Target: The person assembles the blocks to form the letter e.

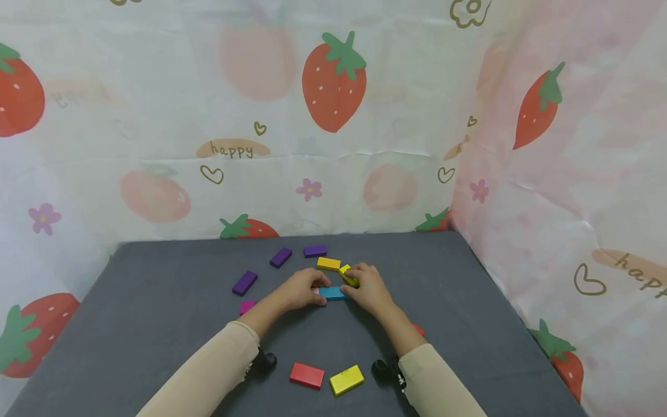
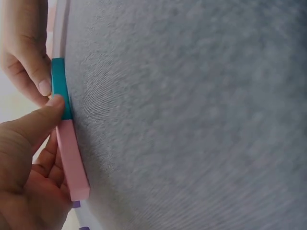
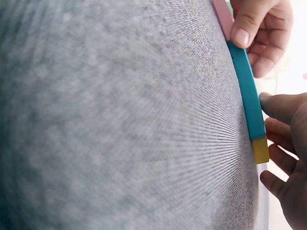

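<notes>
As two bare hands meet around it, the blue block (image 1: 332,294) lies on the grey table (image 1: 156,347), end to end with a pink block (image 2: 74,163) on its left. The left hand (image 1: 299,289) pinches the blue block near that join. At the blue block's other end, the right hand (image 1: 371,291) curves loosely, thumb beside the blue block, fingers about an angled yellow block (image 1: 347,278) just behind it; I can't tell whether it grips either one. Just beyond the blue block sits a second yellow block (image 1: 329,264), and past that a purple block (image 1: 315,251). Two more purple ones and a magenta block (image 1: 247,307) lie off to the blue block's left. Nearer the person than the blue block are a red block (image 1: 307,376) and a third yellow block (image 1: 346,380).
</notes>
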The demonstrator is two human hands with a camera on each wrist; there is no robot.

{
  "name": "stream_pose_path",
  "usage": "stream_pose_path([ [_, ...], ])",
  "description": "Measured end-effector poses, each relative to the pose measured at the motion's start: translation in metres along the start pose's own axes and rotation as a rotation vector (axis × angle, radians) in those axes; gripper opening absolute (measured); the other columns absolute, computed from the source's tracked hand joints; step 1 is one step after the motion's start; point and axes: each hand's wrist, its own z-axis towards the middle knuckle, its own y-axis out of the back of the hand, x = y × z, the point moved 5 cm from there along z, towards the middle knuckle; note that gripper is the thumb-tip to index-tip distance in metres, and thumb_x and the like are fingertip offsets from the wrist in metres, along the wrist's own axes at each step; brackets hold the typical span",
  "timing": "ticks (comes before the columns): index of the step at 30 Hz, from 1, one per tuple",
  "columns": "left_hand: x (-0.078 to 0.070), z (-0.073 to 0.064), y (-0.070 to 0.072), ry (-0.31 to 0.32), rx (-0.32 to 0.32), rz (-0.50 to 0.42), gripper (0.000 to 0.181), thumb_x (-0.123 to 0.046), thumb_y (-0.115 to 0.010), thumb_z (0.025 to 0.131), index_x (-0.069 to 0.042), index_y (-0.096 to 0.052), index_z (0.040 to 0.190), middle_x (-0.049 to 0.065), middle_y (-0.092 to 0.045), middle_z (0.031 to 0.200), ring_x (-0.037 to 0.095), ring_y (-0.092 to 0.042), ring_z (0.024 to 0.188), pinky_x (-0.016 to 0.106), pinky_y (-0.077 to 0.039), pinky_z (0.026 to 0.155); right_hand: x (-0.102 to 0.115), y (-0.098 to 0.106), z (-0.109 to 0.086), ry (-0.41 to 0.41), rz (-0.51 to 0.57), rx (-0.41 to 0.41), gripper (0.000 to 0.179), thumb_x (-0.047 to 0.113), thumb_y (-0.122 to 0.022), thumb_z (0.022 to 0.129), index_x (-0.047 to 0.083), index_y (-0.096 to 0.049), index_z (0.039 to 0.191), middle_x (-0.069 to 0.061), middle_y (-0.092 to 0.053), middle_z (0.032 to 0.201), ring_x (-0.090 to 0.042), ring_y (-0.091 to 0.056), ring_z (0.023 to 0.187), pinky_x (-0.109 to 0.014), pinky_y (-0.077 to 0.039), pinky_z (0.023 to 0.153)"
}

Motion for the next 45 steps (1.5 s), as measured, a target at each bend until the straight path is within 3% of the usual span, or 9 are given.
stream_pose_path([
  [6,-0.001,0.005,0.012,-0.005,0.015,-0.033,0.035,-0.02,-0.084,0.087,-0.013,-0.071,0.118,0.0,-0.07,0.114,0.017,-0.065,0.107,0.04,-0.053,0.097,-0.001,0.0,0.0,0.004,0.005,-0.006,0.04,0.026,-0.078,0.093,0.007,-0.072,0.127,-0.007,-0.065,0.127,-0.027,-0.055,0.113,-0.045,-0.05,0.097],
  [13,0.002,0.016,0.045,0.016,-0.049,-0.016,0.038,-0.021,-0.08,0.091,-0.008,-0.068,0.125,0.008,-0.066,0.123,0.027,-0.061,0.117,0.045,-0.05,0.104,-0.002,-0.001,0.0,0.01,-0.001,-0.005,0.041,0.027,-0.078,0.093,0.006,-0.072,0.127,-0.007,-0.065,0.126,-0.026,-0.054,0.111,-0.044,-0.051,0.096],
  [22,0.028,0.033,0.069,0.062,-0.134,0.005,0.04,-0.014,-0.076,0.093,-0.002,-0.065,0.13,0.017,-0.064,0.129,0.032,-0.058,0.119,0.049,-0.048,0.105,0.0,0.001,-0.002,0.005,0.0,0.005,0.04,0.027,-0.078,0.092,0.007,-0.072,0.127,-0.008,-0.065,0.128,-0.027,-0.055,0.114,-0.044,-0.051,0.098],
  [28,0.037,0.046,0.071,0.068,-0.184,0.014,0.042,-0.011,-0.075,0.093,-0.001,-0.063,0.132,0.018,-0.063,0.134,0.036,-0.057,0.126,0.05,-0.045,0.108,0.001,0.001,-0.002,0.011,-0.007,0.001,0.04,0.027,-0.078,0.093,0.007,-0.072,0.126,-0.007,-0.065,0.128,-0.027,-0.055,0.114,-0.044,-0.051,0.097],
  [35,0.044,0.06,0.059,0.096,-0.221,0.014,0.047,-0.01,-0.076,0.092,-0.001,-0.06,0.136,0.019,-0.061,0.137,0.035,-0.057,0.129,0.048,-0.045,0.11,-0.001,0.001,0.0,0.02,-0.018,-0.002,0.04,0.027,-0.078,0.093,0.007,-0.072,0.126,-0.008,-0.065,0.127,-0.028,-0.055,0.114,-0.044,-0.051,0.098],
  [45,0.045,0.069,0.054,0.145,-0.212,0.088,0.048,-0.008,-0.075,0.092,-0.001,-0.059,0.138,0.019,-0.061,0.138,0.034,-0.056,0.131,0.048,-0.041,0.113,-0.002,0.0,0.0,0.014,-0.022,0.005,0.041,0.028,-0.077,0.094,0.007,-0.071,0.128,-0.008,-0.064,0.129,-0.028,-0.054,0.114,-0.044,-0.05,0.098],
])
